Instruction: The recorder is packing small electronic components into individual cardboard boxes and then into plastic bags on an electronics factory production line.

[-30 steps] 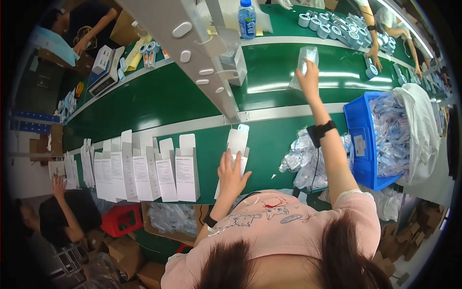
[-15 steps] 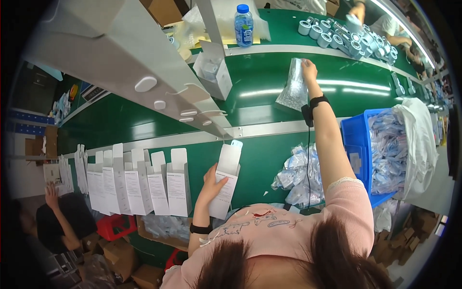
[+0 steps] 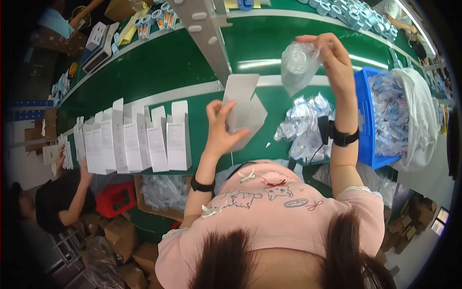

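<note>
My left hand (image 3: 222,126) is wrapped round the side of a white carton (image 3: 250,118), which stands tilted in front of me with one flap raised. Up and to the right, my right hand (image 3: 335,60) pinches the top of a clear bubble-wrap bag (image 3: 299,67). Something round and pale shows through the bag, too blurred to name. The bag hangs over the green bench, apart from the carton. Below it lies a pile of small clear plastic packets (image 3: 305,127), near my right wrist.
Upright white cartons (image 3: 149,139) with raised flaps stand in a row on the left. A blue bin (image 3: 366,123) of packets is on the right. A metal post (image 3: 207,41) rises beyond my left hand. Pale blue devices (image 3: 353,17) lie at the back; a person works far left.
My right hand has come back toward me, with the bubble-wrap bag now hanging from it. The carton in my left hand has been lifted and turned. The view has shifted.
</note>
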Demonstrator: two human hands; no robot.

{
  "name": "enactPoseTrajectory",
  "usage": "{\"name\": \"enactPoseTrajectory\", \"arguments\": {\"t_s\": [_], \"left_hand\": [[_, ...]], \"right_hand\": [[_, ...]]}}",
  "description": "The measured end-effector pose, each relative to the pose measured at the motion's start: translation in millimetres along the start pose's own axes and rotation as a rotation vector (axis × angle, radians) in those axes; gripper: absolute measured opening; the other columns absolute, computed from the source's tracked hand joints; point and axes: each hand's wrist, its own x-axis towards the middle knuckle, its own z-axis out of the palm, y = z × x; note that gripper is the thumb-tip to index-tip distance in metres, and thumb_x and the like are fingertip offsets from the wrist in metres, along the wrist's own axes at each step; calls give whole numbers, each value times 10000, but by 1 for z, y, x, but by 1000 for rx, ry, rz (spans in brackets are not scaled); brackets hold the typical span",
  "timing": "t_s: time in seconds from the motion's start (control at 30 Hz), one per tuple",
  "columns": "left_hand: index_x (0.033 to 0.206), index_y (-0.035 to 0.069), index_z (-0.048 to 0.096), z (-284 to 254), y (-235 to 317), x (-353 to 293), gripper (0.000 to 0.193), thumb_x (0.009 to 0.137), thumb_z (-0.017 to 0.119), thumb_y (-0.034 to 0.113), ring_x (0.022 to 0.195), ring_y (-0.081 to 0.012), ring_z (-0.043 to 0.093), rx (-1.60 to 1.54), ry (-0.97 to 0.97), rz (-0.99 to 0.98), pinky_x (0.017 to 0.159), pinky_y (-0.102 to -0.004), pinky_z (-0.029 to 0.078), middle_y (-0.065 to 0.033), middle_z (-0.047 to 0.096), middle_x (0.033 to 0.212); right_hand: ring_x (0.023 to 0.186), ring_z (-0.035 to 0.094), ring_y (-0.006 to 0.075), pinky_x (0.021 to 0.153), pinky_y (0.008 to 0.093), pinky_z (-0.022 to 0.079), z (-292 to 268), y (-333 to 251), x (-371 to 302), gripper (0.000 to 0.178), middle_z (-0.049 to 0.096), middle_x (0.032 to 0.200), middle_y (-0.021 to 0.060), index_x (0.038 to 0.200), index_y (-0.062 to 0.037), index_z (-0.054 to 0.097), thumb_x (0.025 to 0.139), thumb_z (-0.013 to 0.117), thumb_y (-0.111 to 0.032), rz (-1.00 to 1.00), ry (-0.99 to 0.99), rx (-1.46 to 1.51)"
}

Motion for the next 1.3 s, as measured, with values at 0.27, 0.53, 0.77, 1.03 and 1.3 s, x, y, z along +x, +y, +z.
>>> {"name": "enactPoseTrajectory", "arguments": {"t_s": [0.27, 0.53, 0.77, 1.03, 1.3], "left_hand": [[1120, 96, 340, 28, 5, -15, 743, 531, 789, 147, 980, -325, 440, -25, 56, 125, 842, -376, 390, -174, 356, 1098], [1103, 76, 239, 39, 5, -34, 786, 562, 801, 179, 997, -297, 458, -190, 76, 38, 840, -376, 396, -177, 383, 1137], [1053, 100, 208, 29, 9, -30, 841, 499, 838, 152, 1105, -244, 403, -392, -37, 157, 911, -343, 361, -186, 322, 1234], [1033, 105, 203, 24, 16, -26, 801, 527, 823, 133, 1113, -274, 396, -399, -226, 98, 936, -375, 334, -199, 338, 1250], [1061, 96, 221, 43, -23, -27, 818, 519, 830, 157, 1142, -291, 380, -286, 119, 283, 932, -390, 346, -215, 265, 1300]], "right_hand": [[682, 487, 122, 624, 258, 378, 4, -3, -39, 112, 460, 662, 5, 931, -53, 468, 890, 423, -147, -168, 110, 1290], [510, 418, 105, 537, 255, 324, 51, -12, -23, 187, 392, 601, -9, 891, -22, 451, 918, 341, -170, 59, -245, 1381], [585, 430, 93, 543, 248, 343, 50, -2, 2, 152, 419, 648, -10, 906, -40, 472, 890, 441, -188, 256, -761, 1106], [720, 528, 133, 602, 248, 414, 77, -6, -26, 214, 518, 779, 41, 868, -12, 539, 866, 510, -224, 100, -692, 190], [974, 534, 210, 826, 314, 437, 24, 33, -58, 255, 558, 1042, 108, 1026, -33, 575, 772, 561, -51, -20, -89, -103]]}}
